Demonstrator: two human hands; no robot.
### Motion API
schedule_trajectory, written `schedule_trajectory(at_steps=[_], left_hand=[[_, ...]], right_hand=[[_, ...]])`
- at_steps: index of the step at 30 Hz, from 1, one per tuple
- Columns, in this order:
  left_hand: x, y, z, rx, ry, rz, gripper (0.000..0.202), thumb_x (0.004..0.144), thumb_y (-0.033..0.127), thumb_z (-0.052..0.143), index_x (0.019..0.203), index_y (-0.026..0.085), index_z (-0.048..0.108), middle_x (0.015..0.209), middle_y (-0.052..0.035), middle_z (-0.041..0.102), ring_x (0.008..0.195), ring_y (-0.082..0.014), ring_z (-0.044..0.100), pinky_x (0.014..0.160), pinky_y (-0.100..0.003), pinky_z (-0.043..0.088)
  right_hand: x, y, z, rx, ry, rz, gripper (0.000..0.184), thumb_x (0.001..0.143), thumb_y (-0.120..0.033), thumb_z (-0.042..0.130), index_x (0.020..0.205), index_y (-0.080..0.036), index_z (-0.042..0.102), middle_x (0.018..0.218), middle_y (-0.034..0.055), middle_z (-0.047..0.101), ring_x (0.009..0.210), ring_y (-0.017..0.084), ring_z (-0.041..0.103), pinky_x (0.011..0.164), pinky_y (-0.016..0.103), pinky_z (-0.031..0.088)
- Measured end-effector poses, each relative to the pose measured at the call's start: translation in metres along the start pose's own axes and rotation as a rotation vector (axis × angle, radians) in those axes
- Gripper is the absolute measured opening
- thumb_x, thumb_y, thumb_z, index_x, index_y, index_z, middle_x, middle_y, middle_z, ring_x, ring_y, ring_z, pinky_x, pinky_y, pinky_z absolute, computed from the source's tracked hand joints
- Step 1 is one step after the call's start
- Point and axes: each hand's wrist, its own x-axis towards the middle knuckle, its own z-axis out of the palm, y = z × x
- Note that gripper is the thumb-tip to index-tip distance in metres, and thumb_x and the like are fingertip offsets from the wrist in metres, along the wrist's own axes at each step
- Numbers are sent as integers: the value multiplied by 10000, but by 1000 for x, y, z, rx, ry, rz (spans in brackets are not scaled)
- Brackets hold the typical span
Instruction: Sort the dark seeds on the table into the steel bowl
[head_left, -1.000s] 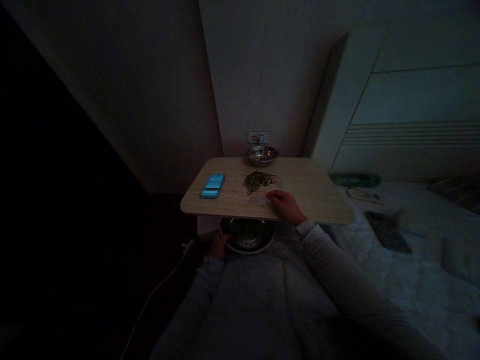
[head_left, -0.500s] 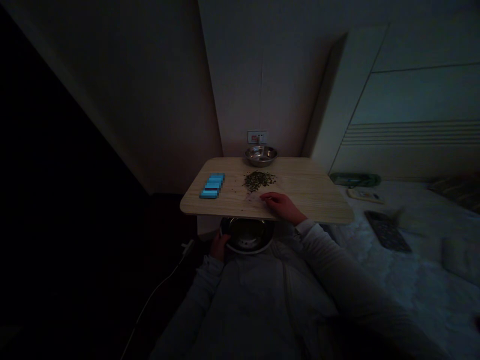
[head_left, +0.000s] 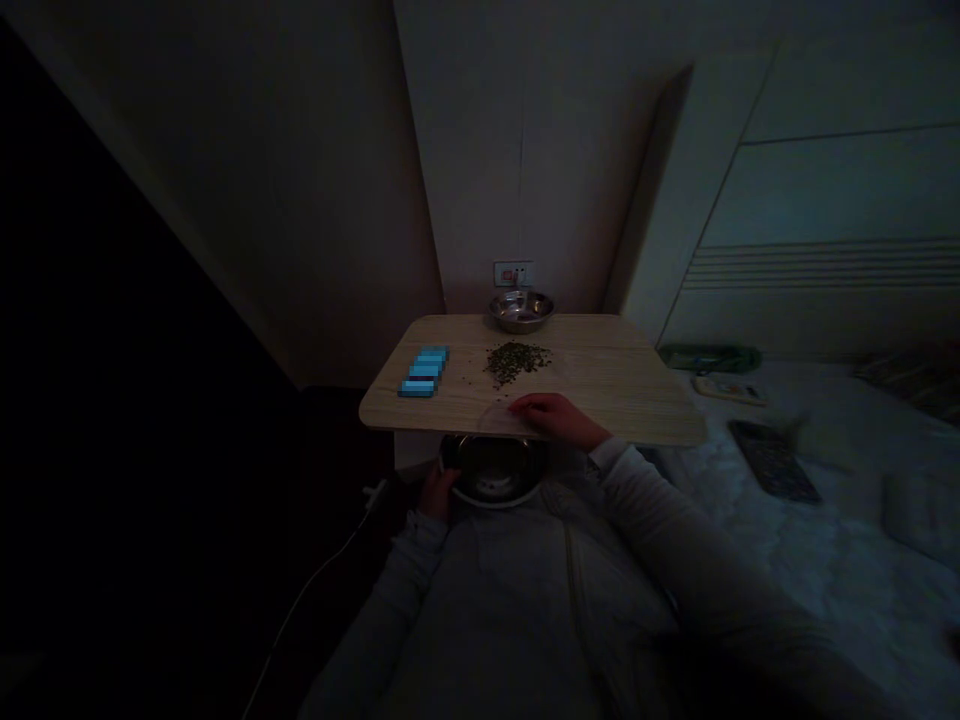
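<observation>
Under the table's front edge, my left hand grips the left rim of a wide metal basin on my lap. My right hand is closed at the front of the small wooden table. From its fingertips a thin, translucent pale sheet reaches left, flat against the tabletop near the edge; its kind is hard to make out in the dim light. Beyond that hand lies a loose pile of small dark green bits, with a few strays around it.
A shiny metal bowl stands at the table's back, below a wall socket. A lit phone lies on the left. On the bed at right are a green bottle and a dark flat object. A white cable hangs at lower left.
My right hand has moved slightly toward me and left, bringing the translucent sheet from below the pile to the table's front edge. My left hand stays on the basin.
</observation>
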Motion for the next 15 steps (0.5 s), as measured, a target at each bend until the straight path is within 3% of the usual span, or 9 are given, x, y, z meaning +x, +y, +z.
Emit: schedule_trajectory(at_steps=[5,11,15], left_hand=[[2,-3,-1,-4,5,22,295,458,344,652,723,217,665,760,-32,701,818,-257,617,770,-363,466],[4,-7,-2,9,46,32,271,474,324,653,721,215,677,722,-20,688,810,-249,627,784,-358,468],[-2,0,2,-21,28,18,202,473,311,659,653,220,656,681,-10,691,754,-236,637,733,-348,494]], right_hand=[[-2,-4,-3,60,26,31,205,729,-219,594,813,-201,780,909,26,780,897,197,685,920,340,511],[4,12,-23,140,389,115,234,713,-237,567,839,-196,759,898,45,767,830,190,664,868,351,518],[9,25,-36,106,540,131,234,696,-210,553,822,-203,750,844,47,759,769,180,646,840,350,525]])
